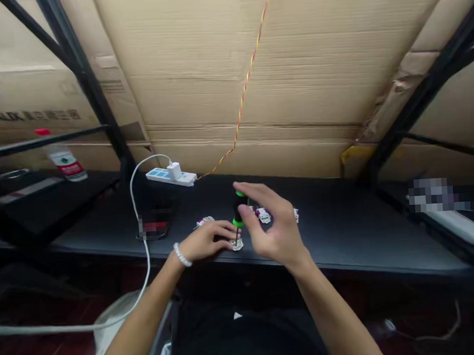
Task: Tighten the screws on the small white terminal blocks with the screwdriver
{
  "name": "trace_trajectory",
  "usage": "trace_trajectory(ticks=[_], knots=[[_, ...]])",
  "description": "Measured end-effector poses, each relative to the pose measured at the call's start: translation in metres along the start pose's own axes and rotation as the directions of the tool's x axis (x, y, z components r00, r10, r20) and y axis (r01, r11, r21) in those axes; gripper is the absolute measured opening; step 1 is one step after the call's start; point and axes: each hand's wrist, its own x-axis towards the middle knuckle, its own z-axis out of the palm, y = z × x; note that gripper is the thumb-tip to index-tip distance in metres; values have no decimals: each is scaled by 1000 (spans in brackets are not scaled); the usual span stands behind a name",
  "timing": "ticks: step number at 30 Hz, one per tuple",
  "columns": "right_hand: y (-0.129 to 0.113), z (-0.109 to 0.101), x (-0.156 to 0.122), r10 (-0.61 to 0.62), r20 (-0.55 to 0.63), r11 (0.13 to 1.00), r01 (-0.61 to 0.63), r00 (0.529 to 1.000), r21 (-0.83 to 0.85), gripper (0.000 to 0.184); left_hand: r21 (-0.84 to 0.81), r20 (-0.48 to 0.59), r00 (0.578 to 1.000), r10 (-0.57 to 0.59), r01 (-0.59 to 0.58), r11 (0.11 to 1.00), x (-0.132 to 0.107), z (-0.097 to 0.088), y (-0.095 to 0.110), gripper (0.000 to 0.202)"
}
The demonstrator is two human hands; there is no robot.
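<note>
A black and green screwdriver (240, 207) stands upright in my right hand (278, 226), whose fingers and thumb are closed around the handle. Its thin shaft points down onto a small white part (237, 245) near the table's front edge. My left hand (213, 238), with a white beaded bracelet on the wrist, presses its fingertips on that white part and steadies it on the black tabletop (344, 230). Behind my hands lie similar small white and purple parts: one (205, 221) to the left, one (263, 215) in the middle, and another (296, 215) partly hidden by my right hand.
A white power strip (189, 178) with a plugged-in charger (174, 171) sits at the back left, its white cable looping down. A dark phone-like object (154, 229) lies nearby. A water bottle (68, 163) stands far left. Metal posts (95, 95) and cardboard (231, 81) border the table.
</note>
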Motion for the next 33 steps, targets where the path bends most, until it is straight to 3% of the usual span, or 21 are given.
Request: trace_trajectory(ticks=[4,10,16,21,28,33], knots=[[1,1,0,23,-53,999,-26,998,-42,35,-3,-14,1000,-6,6,1000,0,0,1,16],[1,0,0,6,12,1000,-6,1000,-7,46,-6,13,1000,-9,9,1000,1,-1,2,18],[4,3,3,59,-70,997,-62,996,-50,30,-12,3,1000,-15,15,1000,0,-1,0,15],[5,1,1,23,-19,1000,-23,1000,17,40,-16,5,1000,-7,7,1000,0,-1,-1,16],[16,4,-1,105,-102,992,-111,989,-52,33,7,12,1000,-13,13,1000,0,-1,-1,16],[24,0,-7,115,-19,991,-114,993,64,43,-8,11,1000,9,-8,1000,0,-1,-4,18]])
